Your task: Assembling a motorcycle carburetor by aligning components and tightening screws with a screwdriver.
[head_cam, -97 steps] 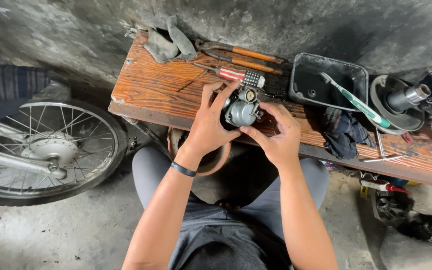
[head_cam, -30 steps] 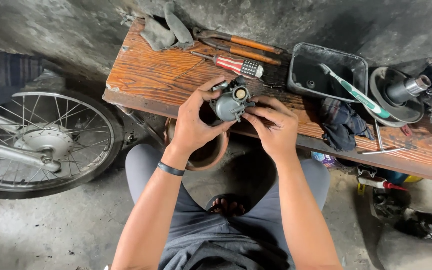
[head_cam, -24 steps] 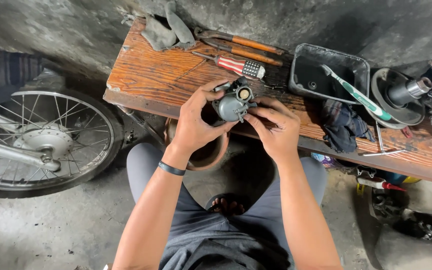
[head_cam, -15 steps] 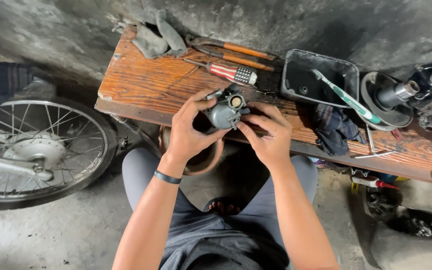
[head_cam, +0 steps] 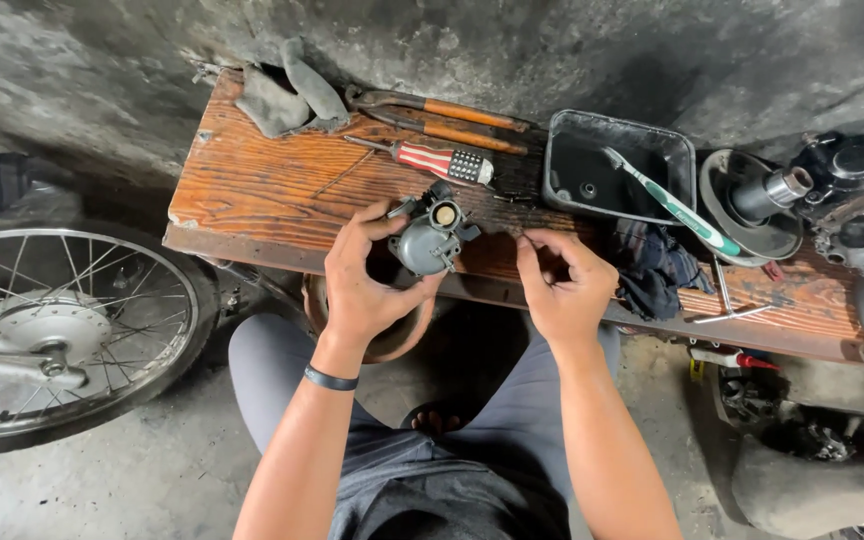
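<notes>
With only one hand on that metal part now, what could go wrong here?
The left hand alone holds the grey carburetor near the edge of the wooden bench; a slack grip could drop it to the floor. The right hand seems to pinch something too small to identify; it could be lost below.

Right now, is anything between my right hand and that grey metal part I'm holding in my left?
Nothing visible. The right hand hovers just right of the grey metal part, which the left hand holds over the wooden bench edge; only open bench shows between them.
</notes>
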